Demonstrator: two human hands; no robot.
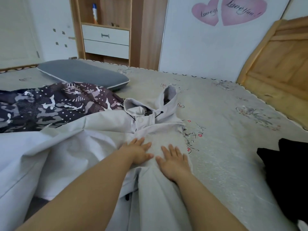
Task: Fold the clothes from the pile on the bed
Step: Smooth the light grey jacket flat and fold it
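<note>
A light grey hooded jacket (150, 124) lies spread on the bed (233, 139), hood pointing away from me, snap collar and black drawcords showing. My left hand (138, 151) lies flat on its chest with fingers straight. My right hand (174, 161) presses flat beside it, fingers spread, close to the jacket's right edge. To the left a camouflage-patterned garment (55, 104) sits crumpled, partly under the jacket's left side. A black garment (286, 177) lies at the right edge of the view.
A grey pillow (83, 73) rests at the bed's far left. The wooden headboard (280, 67) rises at the right. Beyond the bed stands a wooden shelf unit with white drawers (105, 40). White bedding (25, 160) bunches at the near left.
</note>
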